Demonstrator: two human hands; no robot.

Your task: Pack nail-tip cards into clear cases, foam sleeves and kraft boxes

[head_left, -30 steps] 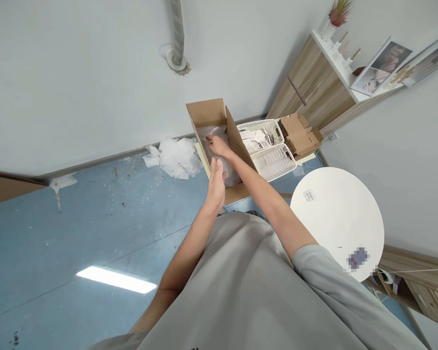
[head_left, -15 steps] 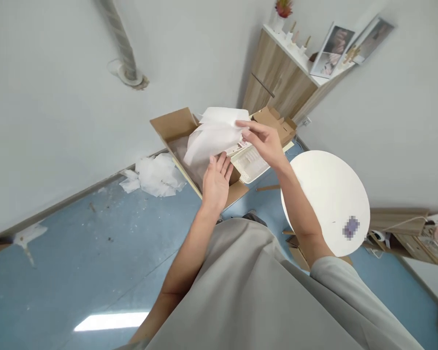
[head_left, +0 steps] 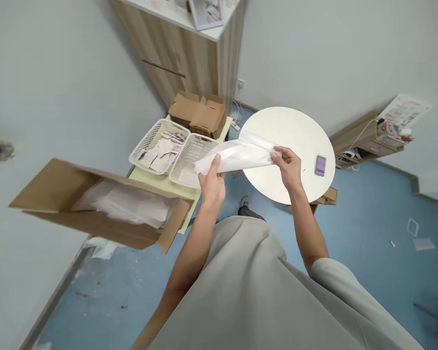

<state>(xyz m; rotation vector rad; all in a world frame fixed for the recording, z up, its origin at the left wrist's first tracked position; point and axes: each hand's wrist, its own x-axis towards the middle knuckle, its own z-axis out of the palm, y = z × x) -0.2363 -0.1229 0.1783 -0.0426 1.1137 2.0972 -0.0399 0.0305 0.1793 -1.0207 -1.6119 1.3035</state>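
Between my two hands hangs a thin white packing sheet [head_left: 246,153], soft, slightly see-through and creased, in one or more layers. My left hand [head_left: 212,185] pinches its left end, thumb on top. At the other end, my right hand [head_left: 289,165] grips the corner between thumb and fingers. The sheet partly covers the edge of the round white table [head_left: 281,187] and an almost bare white plastic basket [head_left: 184,163]. Left of my hands stands an open cardboard box [head_left: 54,187] with similar white sheets [head_left: 131,201] inside.
A second white basket [head_left: 140,153] holds printed papers or cards. Folded brown cartons [head_left: 200,114] sit behind it by a wooden cabinet [head_left: 182,53]. A blurred purple item [head_left: 320,165] lies on the round table. White scraps [head_left: 104,247] lie on the blue floor [head_left: 365,282].
My view has turned right, from the cardboard box toward the round table. The white sheet has come away from over the box, and my left hand has gone from open to pinching it.
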